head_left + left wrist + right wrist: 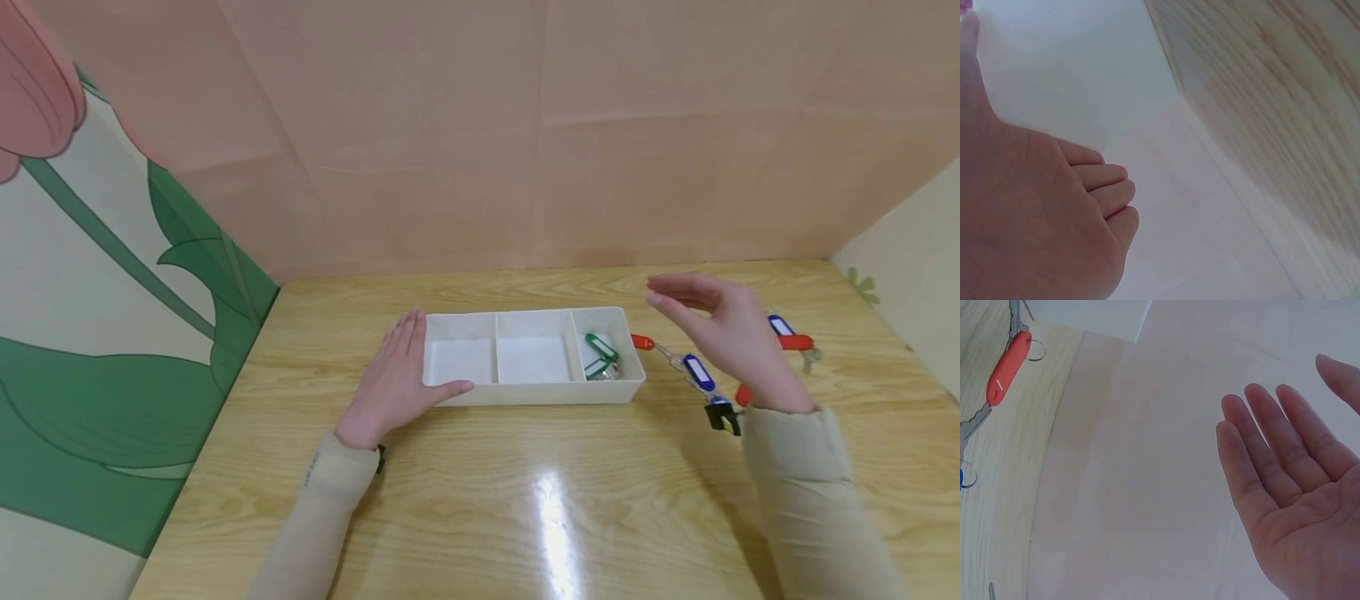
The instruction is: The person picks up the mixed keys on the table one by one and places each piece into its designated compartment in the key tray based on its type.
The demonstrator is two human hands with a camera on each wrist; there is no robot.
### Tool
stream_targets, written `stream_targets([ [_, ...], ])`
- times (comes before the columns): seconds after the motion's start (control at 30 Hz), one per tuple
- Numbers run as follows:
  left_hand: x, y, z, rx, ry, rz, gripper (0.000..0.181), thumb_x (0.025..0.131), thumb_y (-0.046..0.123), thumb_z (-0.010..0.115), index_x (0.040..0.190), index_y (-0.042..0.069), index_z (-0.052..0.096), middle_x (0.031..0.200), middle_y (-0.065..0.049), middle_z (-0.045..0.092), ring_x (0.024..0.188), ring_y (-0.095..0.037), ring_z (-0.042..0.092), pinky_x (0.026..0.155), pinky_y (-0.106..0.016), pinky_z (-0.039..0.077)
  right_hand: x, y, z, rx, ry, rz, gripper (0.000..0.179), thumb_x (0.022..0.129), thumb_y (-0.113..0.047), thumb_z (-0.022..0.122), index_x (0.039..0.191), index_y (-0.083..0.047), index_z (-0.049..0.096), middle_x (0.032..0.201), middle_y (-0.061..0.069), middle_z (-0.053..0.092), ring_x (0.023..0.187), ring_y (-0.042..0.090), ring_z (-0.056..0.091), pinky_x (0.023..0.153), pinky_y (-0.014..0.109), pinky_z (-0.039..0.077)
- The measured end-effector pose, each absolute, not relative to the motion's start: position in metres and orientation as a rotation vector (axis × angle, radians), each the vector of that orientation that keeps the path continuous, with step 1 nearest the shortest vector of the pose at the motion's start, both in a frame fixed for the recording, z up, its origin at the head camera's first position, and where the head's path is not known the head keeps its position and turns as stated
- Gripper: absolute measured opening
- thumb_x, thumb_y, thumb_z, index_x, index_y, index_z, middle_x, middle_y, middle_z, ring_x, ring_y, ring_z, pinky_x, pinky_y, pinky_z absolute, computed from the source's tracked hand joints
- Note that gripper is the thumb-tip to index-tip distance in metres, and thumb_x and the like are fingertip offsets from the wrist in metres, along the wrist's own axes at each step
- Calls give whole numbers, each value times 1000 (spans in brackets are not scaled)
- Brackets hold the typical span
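Observation:
A white three-compartment box (540,394) lies lengthwise on the table in the head view. My left hand (392,375) rests against its left end, fingers straight, thumb along the front wall. Green key tags (602,347) with keys lie in the right compartment; the other two hold nothing visible. Raised above the table, right of the box, is my right hand (723,329), with nothing in it; the right wrist view shows its palm and loosely straight fingers. Below and around it lie a red key tag (1009,369) and a blue key tag (699,372), both with keys.
Farther right are another blue tag (780,325), a red tag (797,342) and a key (812,358). A black-headed key (722,417) lies near the right sleeve. A pinkish wall (525,167) bounds the table's back; a printed panel (112,333) stands at left.

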State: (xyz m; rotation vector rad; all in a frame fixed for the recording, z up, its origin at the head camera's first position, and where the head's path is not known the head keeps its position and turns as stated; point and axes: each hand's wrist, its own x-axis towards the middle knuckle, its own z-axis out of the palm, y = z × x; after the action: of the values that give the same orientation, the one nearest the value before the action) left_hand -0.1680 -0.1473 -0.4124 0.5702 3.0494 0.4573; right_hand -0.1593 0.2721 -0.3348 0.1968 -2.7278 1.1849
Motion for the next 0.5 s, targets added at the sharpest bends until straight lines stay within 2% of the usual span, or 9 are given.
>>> stream_targets([
  [0.13,-168,-148,-412,579,3055,463,129,81,92,39,161,-3,4,169,-18,2,155,-28,2,124,-40,3,-160,274,-334,177,-2728,1180,49,99,-48,64,133,-14,67,127,10,68,120,32,61,99,61,45],
  [0.23,-169,-149,-412,579,3059,451,129,81,92,38,161,-3,4,169,-18,2,155,-29,3,124,-40,3,-159,278,-332,162,-2717,1167,47,99,-47,64,133,-15,68,127,9,68,119,30,61,99,44,48],
  [0.37,-169,-149,-412,572,3059,445,128,81,92,38,161,-3,4,169,-17,2,155,-28,3,124,-40,3,-158,285,-330,144,-2694,1147,45,99,-46,64,133,-16,69,127,6,69,115,20,62,86,17,44],
  [0.5,-168,-149,-412,583,3060,453,128,82,91,40,161,-3,5,168,-18,4,154,-30,5,124,-41,5,-157,290,-327,108,-2670,1159,47,99,-46,65,133,-15,69,126,6,69,109,6,61,81,12,43],
])
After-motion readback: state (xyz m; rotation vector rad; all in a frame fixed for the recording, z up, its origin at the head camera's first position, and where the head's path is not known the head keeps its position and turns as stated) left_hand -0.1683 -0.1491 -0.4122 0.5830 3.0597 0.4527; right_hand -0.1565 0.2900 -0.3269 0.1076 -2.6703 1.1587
